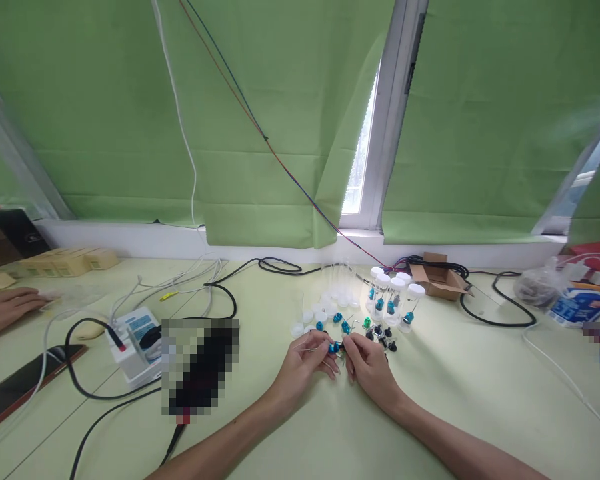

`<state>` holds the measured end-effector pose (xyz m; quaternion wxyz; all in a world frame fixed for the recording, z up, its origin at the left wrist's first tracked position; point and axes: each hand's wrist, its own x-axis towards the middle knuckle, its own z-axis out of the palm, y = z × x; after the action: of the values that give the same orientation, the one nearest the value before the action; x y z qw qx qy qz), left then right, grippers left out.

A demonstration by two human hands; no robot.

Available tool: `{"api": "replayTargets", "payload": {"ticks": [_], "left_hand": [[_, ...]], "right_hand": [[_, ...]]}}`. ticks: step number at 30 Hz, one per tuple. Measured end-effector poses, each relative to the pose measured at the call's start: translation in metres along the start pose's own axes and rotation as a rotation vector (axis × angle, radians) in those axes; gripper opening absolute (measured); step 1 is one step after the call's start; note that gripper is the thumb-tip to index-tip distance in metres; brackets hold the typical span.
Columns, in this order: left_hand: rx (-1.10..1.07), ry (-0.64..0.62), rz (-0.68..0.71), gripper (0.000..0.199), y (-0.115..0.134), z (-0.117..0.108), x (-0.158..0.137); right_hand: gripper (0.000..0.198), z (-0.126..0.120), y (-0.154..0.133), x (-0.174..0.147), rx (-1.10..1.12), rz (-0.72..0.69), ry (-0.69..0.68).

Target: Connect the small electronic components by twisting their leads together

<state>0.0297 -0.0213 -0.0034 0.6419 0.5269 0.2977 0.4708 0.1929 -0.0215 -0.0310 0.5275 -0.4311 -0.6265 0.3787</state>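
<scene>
My left hand (303,360) is closed in a pinch on a small blue metallic part (334,347) with a thin metal rod pointing left. At the part's right end, the fingertips of my right hand (370,367) are pinched together on a small dark piece, mostly hidden by the fingers. Just beyond my hands lie more blue metallic parts (337,317), one green part (367,323) and several small black pieces (383,341). Behind them stand clear tubes with white caps (416,291), blue parts inside.
Uncapped clear tubes (341,283) and loose white caps (297,329) are at the back centre. An open cardboard box (437,283) sits behind the capped tubes. On the left are a white power strip (133,360), tangled cables and another person's hand (13,307).
</scene>
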Motion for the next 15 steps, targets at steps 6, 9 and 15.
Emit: {"api": "replayTargets", "payload": {"ticks": [6, 9, 15], "left_hand": [[0.003, -0.005, 0.013, 0.025, -0.0025, -0.0012, 0.0008], [0.003, -0.007, 0.016, 0.024, -0.0031, -0.0012, 0.0006], [0.000, -0.016, 0.009, 0.024, -0.0038, -0.0012, 0.0004]], "right_hand": [[0.046, 0.0007, 0.0010, 0.0004, -0.003, 0.000, 0.005], [0.046, 0.0008, 0.0014, 0.0002, 0.001, -0.002, 0.011], [0.046, 0.0005, 0.0011, 0.0001, -0.021, -0.001, 0.011]]}}
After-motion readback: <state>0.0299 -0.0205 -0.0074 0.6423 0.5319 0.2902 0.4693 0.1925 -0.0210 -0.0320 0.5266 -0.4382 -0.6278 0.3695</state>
